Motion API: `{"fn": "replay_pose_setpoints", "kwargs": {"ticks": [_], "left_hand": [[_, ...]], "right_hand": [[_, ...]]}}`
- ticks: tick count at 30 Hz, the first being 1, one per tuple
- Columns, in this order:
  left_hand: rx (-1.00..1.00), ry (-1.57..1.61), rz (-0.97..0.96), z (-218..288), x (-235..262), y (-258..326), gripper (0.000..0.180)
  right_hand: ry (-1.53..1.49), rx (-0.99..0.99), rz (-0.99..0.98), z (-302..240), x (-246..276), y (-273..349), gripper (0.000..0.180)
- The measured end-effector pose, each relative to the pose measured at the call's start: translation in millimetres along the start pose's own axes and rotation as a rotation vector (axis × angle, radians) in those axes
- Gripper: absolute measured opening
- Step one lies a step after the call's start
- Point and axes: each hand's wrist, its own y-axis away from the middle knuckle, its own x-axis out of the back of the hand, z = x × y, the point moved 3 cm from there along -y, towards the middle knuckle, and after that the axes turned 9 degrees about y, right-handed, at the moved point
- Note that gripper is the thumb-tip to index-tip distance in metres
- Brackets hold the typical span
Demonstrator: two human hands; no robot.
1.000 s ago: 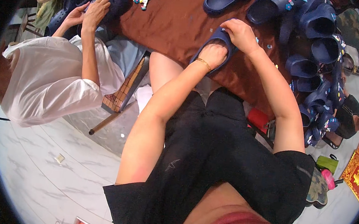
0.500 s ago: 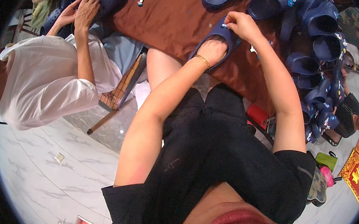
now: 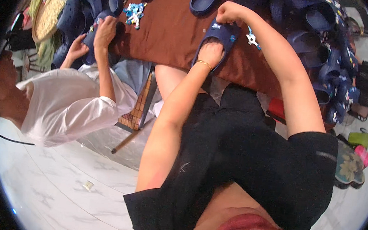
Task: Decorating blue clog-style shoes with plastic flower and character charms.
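Presently, one navy foam clog [image 3: 219,36], lying at the near edge of the brown-covered table [image 3: 169,31]. Left hand [image 3: 210,53] is tucked into the heel opening, fingers curled inside and bracing it. Right hand [image 3: 229,12] is clenched over the toe, pressing down on the upper. A white-and-blue charm [image 3: 251,37] lies just beside the clog.

Handling, as judged: light, soft and springy, dull-surfaced rather than slippery, not fragile; best taken by the heel rim or with a hand inside, since the upper gives under pressure.

Against the earlier views: both hands and the clog sit much as before. The co-worker in white [image 3: 70,106], left, has shifted hands [image 3: 105,32] on another dark clog [image 3: 91,38].
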Motion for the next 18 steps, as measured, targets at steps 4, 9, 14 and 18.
{"fn": "replay_pose_setpoints", "kwargs": {"ticks": [4, 9, 14, 18], "left_hand": [[-0.094, -0.033, 0.036, 26.7, 2.6, -20.3, 0.016], [-0.031, -0.126, 0.034, 16.0, 13.8, -11.9, 0.013], [0.061, -0.078, -0.021, 18.7, 8.3, -10.0, 0.016], [-0.046, -0.028, 0.039, 15.6, 0.6, 0.0, 0.017]], "right_hand": [[-0.242, -0.13, 0.538, 132.3, 23.5, 39.9, 0.017], [0.041, -0.245, 0.666, 185.6, 2.6, 70.0, 0.024], [0.126, -0.233, 0.775, 162.8, -16.0, 79.5, 0.036], [0.185, -0.447, 0.524, 116.2, -18.3, 78.1, 0.049]]}}
